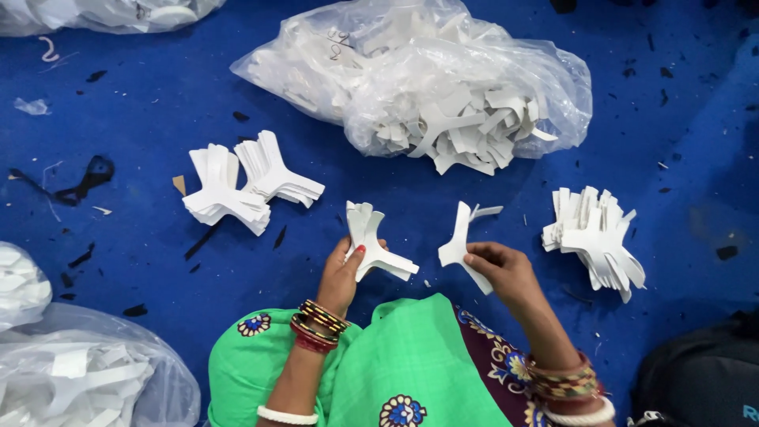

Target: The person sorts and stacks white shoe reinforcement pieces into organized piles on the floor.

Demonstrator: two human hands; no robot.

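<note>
Head view: looking down at both hands over blue floor (158, 103)
L hand (341, 277): fingers curled, thumb pressed on a small stack of white Y-shaped cutouts (373, 241), held just above green-clad lap (411, 356)
R hand (500, 269): fingertips pinching single white cutout (460, 241), beside the L stack, not touching
Sorted piles: two neat stacks (249, 186) upper left; fanned pile (597, 237) right of R hand
Bag: clear plastic bag (419, 79) of loose cutouts, mouth open twd hands
Other: more bags (71, 372) at lower left
</note>
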